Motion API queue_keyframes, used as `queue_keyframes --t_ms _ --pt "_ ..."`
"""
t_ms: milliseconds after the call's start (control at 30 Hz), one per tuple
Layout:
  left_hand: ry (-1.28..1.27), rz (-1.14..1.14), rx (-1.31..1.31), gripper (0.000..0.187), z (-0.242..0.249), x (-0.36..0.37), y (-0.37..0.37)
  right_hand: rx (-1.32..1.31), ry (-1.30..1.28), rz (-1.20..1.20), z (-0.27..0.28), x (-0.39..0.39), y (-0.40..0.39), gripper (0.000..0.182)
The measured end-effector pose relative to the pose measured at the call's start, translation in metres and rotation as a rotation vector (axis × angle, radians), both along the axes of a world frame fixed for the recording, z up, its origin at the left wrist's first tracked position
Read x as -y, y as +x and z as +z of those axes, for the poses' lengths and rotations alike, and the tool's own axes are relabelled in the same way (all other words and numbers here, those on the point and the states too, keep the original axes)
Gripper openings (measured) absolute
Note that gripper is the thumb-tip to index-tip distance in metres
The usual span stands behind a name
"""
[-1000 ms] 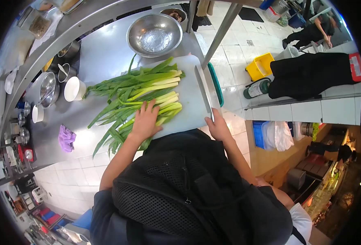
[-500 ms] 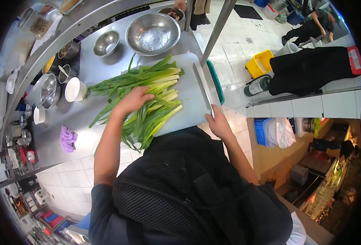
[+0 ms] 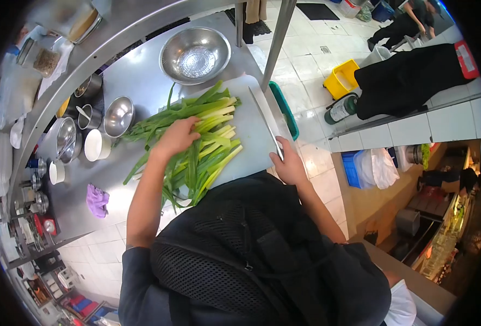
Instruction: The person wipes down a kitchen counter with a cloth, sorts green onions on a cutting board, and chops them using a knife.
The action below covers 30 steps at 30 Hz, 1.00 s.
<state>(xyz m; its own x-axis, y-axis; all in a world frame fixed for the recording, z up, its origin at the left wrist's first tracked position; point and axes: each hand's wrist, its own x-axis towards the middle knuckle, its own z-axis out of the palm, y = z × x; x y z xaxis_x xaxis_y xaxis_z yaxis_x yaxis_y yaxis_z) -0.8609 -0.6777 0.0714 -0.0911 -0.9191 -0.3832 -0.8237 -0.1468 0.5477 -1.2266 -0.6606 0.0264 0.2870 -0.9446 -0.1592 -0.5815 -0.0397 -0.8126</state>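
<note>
A heap of long spring onions (image 3: 213, 117), with pale stalk ends and flat green leaves, lies across a white cutting board (image 3: 251, 142). Its leaves hang over the board's left and near edges. My left hand (image 3: 179, 137) is on top of the heap, its fingers curled over the stalks; some fingertips are hidden among the leaves. In my right hand (image 3: 290, 164) is the handle of a long kitchen knife (image 3: 264, 113). The blade points away from me along the right side of the board, apart from the stalks.
Beyond the board sits a large steel bowl (image 3: 196, 56). To the left are a smaller steel bowl (image 3: 119, 117), a white tub (image 3: 97, 145) and a purple cloth (image 3: 97, 200). A metal post (image 3: 278, 46) rises at the table's right corner, near a green bin (image 3: 285, 111).
The smaller steel bowl has moved nearer, beside the white tub. Another bowl and a hand at the far edge are out of view. My left fingers have drawn in slightly; the knife stays beside the board.
</note>
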Motion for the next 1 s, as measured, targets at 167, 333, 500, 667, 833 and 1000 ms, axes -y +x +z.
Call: queue_keyframes --t_ms 167,333,500,667,833,1000 --pt "-0.512 -0.107 0.126 0.034 -0.004 -0.032 -0.024 -0.073 0.019 0.002 0.005 0.010 0.019 0.051" --pt "-0.609 -0.190 0.349 0.026 -0.044 -0.033 -0.055 0.007 -0.014 0.009 -0.009 0.014 0.020 0.051" --pt "-0.549 -0.008 -0.093 0.021 -0.008 -0.022 -0.053 0.317 0.348 -0.116 0.006 0.008 -0.002 0.053" --pt "-0.226 0.450 -1.088 0.020 0.011 0.018 -0.058 0.382 0.353 -0.168 0.002 -0.003 -0.021 0.052" --pt "-0.207 0.254 -0.674 0.036 -0.045 0.059 -0.132 0.414 0.189 -0.236 -0.007 -0.009 -0.028 0.053" --pt "-0.556 0.422 -0.484 0.039 -0.080 0.033 -0.138 0.242 0.044 -0.311 -0.020 -0.020 -0.052 0.048"
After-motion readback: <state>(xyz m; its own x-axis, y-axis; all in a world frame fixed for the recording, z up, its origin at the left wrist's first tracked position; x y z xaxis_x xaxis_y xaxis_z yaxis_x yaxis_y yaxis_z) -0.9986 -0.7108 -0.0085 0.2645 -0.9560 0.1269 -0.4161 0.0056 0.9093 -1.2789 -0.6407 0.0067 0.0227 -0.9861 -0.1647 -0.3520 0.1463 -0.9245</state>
